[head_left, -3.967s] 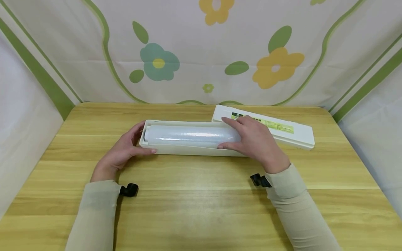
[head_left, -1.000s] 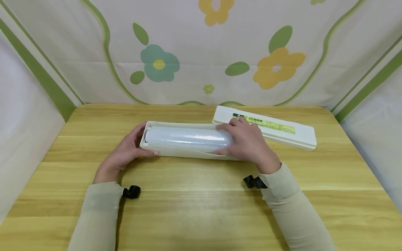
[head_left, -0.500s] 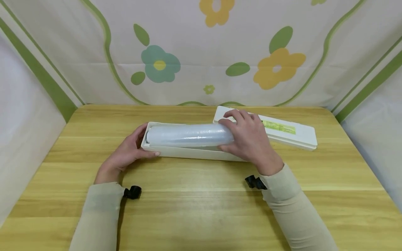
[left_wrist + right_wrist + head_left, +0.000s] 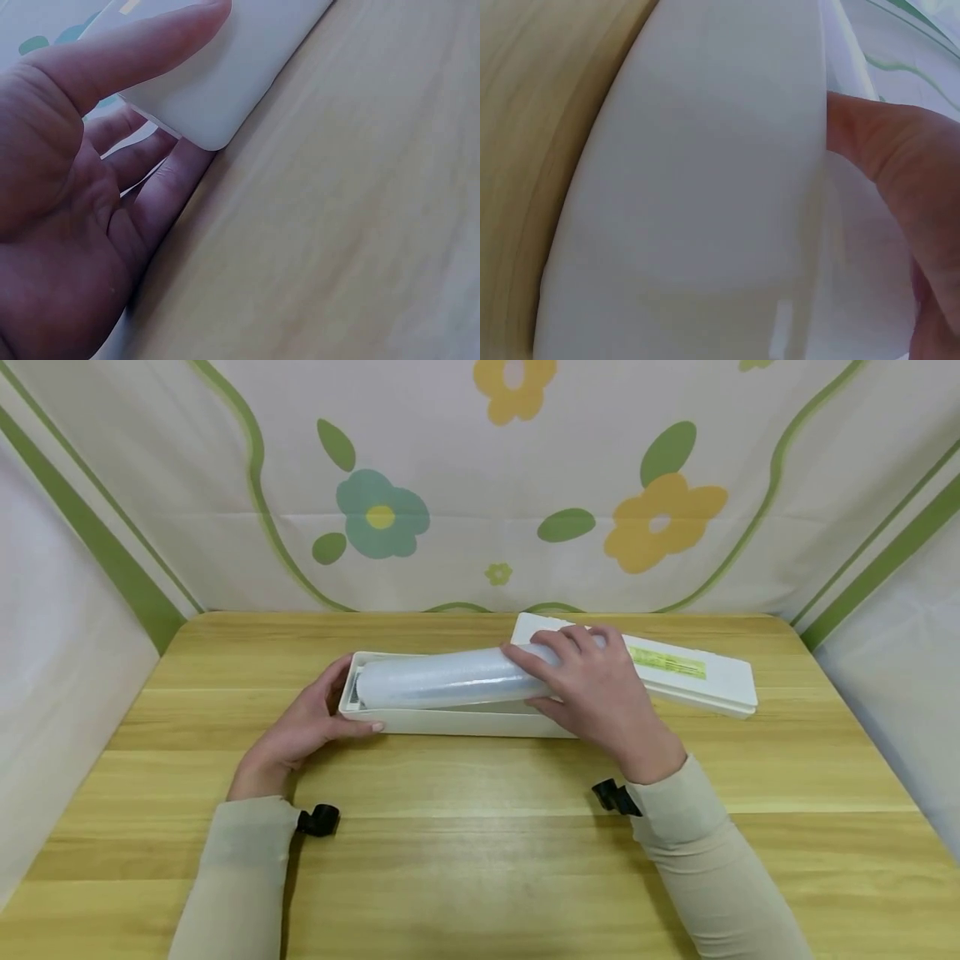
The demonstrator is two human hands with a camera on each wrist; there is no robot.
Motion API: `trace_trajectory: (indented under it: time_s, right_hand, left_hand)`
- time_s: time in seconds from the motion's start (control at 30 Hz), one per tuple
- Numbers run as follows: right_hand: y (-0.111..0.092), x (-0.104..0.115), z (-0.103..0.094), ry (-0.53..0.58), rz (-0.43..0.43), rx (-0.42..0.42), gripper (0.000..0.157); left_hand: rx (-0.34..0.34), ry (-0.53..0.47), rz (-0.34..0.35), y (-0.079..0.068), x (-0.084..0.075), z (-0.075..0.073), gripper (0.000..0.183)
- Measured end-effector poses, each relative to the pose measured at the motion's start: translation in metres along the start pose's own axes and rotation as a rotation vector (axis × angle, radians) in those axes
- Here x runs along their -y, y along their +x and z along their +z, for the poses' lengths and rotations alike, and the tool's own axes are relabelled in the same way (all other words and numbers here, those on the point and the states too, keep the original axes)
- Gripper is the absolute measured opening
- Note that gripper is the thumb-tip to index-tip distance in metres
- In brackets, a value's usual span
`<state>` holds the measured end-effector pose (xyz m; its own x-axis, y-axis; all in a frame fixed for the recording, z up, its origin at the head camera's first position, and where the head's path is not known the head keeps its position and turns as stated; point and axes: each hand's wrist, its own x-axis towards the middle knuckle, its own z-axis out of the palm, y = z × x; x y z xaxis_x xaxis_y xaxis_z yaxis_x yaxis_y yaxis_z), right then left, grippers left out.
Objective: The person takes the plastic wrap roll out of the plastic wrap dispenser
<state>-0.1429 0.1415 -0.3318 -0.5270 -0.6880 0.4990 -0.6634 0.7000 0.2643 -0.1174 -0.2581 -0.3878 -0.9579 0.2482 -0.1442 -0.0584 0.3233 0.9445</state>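
A long white box (image 4: 465,722) lies crosswise on the table in the head view, its top uncovered. My left hand (image 4: 303,722) grips its left end, thumb along the front wall and fingers behind; the left wrist view shows the thumb against the box's side (image 4: 202,97). A roll of plastic wrap (image 4: 450,678) slants in the box, left end low inside and right end raised above the rim. My right hand (image 4: 592,689) holds the roll near that raised end, fingers over the top. In the right wrist view, the right thumb (image 4: 900,142) reaches behind the box wall (image 4: 697,165).
A white lid (image 4: 690,672) with a yellow-green label lies at an angle behind the box, partly hidden by the right hand. The wooden table (image 4: 480,852) reaches back to a flower-patterned cloth (image 4: 450,460). A black wrist mount (image 4: 318,820) sticks out from the left sleeve.
Lying level in the box earlier, the plastic wrap roll now has its right end lifted by my right hand. My left hand keeps its hold on the box.
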Motion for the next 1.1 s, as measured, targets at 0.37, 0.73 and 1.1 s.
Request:
trace_trajectory:
  time_s: [0.37, 0.73, 1.1]
  right_hand:
    - [-0.006, -0.008, -0.008, 0.112, 0.033, -0.037, 0.079]
    - [-0.01, -0.014, -0.016, 0.192, 0.086, -0.089, 0.076]
    - [-0.011, -0.015, -0.016, 0.243, 0.111, -0.085, 0.073]
  left_hand:
    - [-0.006, -0.024, 0.029, -0.001, -0.001, 0.002, 0.106]
    - [0.0, -0.039, 0.023, 0.0, -0.001, 0.003, 0.106]
    - [0.0, -0.022, 0.013, 0.0, -0.001, 0.002, 0.107]
